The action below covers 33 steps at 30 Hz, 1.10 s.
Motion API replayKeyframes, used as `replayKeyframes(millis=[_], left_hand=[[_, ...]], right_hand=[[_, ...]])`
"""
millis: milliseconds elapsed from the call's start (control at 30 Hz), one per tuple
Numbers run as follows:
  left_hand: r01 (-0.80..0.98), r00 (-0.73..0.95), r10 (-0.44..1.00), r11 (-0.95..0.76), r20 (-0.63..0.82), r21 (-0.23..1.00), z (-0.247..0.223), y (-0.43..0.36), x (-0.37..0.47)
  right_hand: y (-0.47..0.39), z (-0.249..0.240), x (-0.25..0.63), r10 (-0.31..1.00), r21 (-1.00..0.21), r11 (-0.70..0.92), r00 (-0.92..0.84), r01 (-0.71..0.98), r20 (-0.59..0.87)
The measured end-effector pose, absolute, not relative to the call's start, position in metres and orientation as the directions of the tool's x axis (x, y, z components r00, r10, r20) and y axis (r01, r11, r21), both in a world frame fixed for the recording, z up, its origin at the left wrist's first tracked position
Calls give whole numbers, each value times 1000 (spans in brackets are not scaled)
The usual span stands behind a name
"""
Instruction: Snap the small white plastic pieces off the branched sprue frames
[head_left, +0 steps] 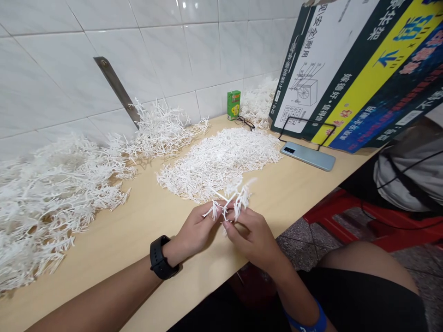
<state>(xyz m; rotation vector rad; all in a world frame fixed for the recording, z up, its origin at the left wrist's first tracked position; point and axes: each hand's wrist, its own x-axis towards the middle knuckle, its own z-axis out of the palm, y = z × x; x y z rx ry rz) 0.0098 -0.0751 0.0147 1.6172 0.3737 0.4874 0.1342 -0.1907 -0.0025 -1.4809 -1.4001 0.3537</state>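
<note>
A white branched plastic piece (225, 201), with thin twig-like tips, is held up over the table's front edge between both my hands. My left hand (198, 227), below a black watch, is closed with the thumb and fingers pinching the piece. On the other side my right hand (254, 234) pinches it too, fingertips close to the left ones. Part of the grip is hidden behind the fingers. Just beyond my hands lies a flat pile of small white plastic sprigs (221, 159).
Larger tangled white branches (51, 193) heap up along the left and by the tiled wall (166, 50). A green drink carton (233, 105), eyeglasses (245, 122), a phone (308, 155), a black wire stand (307, 119) and a large printed box (332, 69) occupy the back right. A red stool (346, 221) stands beyond.
</note>
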Motion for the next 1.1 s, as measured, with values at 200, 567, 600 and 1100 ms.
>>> replayKeyframes(millis=[200,567,600,1100], left_hand=[[-66,837,541,-52,84,996,14,-77,11],[-165,779,624,286,-53,944,8,-71,15],[-155,792,608,270,-43,950,7,-71,15],[-26,885,462,-76,58,997,12,-75,11]], right_hand=[[-193,1,131,881,-803,188,264,566,392],[-188,-11,137,740,-769,126,457,626,493],[-186,-13,135,711,-743,64,492,667,503],[-187,-13,131,800,-700,128,344,702,492]])
